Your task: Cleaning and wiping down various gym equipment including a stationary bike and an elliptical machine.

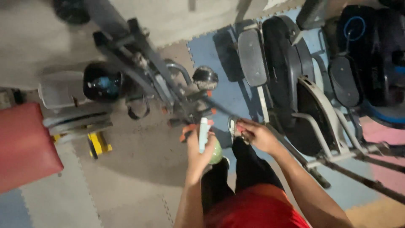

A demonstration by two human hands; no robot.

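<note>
While the left hand (198,147) is wrapped around a pale green spray bottle (209,145) in front of the legs, the right hand (256,134) pinches something small I can't make out. A firm upright grip seems wise. Foam floor mats (139,185), a red bench pad (25,145) and exercise machines (291,84) crowd around.

Just one package in sight: a small spray bottle (205,136), held upright in the left hand (198,152) at the middle of the view, above the foam floor mats (139,185). It has a slim pale blue-white top and a rounded light green body. No labels, signs or screens can be made out anywhere.
</note>
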